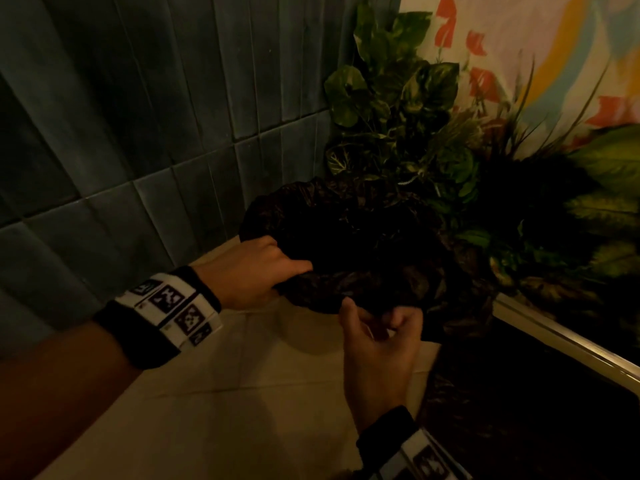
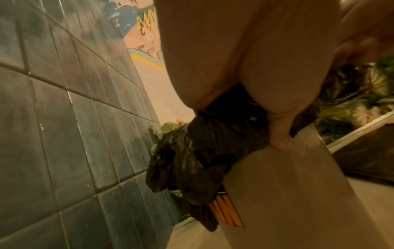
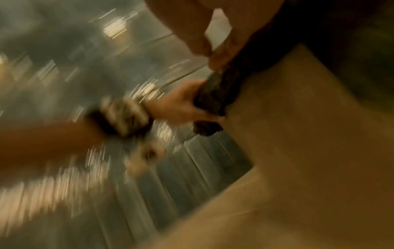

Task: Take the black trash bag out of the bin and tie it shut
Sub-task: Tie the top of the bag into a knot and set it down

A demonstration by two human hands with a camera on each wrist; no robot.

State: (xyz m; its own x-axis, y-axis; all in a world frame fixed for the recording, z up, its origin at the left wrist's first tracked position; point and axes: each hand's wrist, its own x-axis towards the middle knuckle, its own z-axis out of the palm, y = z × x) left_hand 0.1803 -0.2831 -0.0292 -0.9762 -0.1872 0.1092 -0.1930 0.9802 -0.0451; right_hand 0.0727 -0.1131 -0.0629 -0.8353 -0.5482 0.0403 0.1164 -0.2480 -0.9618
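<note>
2 hands on the black trash bag (image 1: 349, 244) at frame centre: left hand (image 1: 256, 271) grips its gathered rim, right hand (image 1: 377, 344) pinches the near edge. Thin, limp, probably slippery film, so bunch the rim for tying.

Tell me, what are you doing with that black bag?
A person is working on a black trash bag in a dim tiled corner beside some leafy plants. The left hand grips the bag's gathered edge on the side near the blue wall, and the right hand pinches the near edge. The bag's plastic is bunched up between the two hands. No knot shows yet, so it is not tied shut. The bin itself is hard to make out in the dark.
</note>
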